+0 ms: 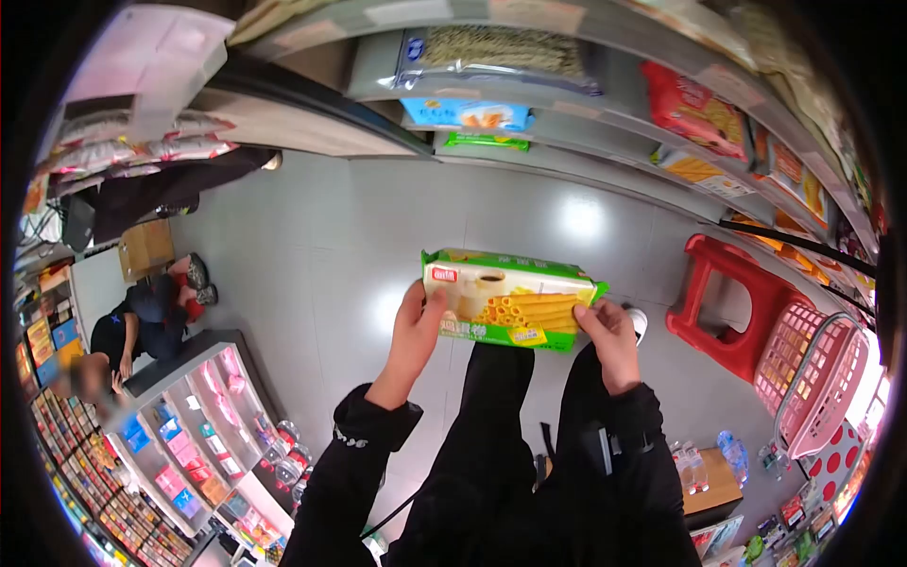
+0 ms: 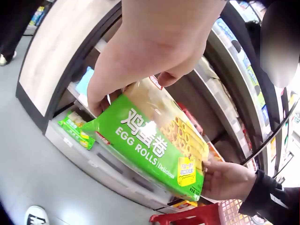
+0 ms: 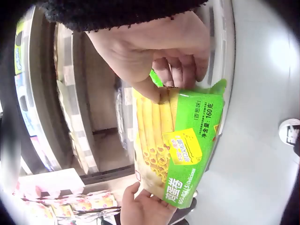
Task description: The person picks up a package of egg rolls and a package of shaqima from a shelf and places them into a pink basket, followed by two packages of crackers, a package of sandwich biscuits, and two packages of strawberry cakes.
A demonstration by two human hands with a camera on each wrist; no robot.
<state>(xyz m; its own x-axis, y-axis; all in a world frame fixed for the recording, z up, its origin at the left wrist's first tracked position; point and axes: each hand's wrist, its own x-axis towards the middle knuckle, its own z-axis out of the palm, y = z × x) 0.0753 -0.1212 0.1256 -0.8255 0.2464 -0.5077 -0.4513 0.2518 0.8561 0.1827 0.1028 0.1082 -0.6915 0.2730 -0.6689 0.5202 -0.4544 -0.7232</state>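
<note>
The green egg rolls packet [image 1: 511,300] lies level above the floor [image 1: 340,241] between two hands, its printed left end pinched by the fingers of the left hand [image 1: 413,326], its right end pinched between the right hand's [image 1: 609,338] thumb and fingers.

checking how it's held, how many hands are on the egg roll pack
2: the left hand holds one end of the egg roll pack, the right hand the opposite end.

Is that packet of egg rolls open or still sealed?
It looks sealed: the packet has a crimped end showing at each side, with no tear visible.
</note>
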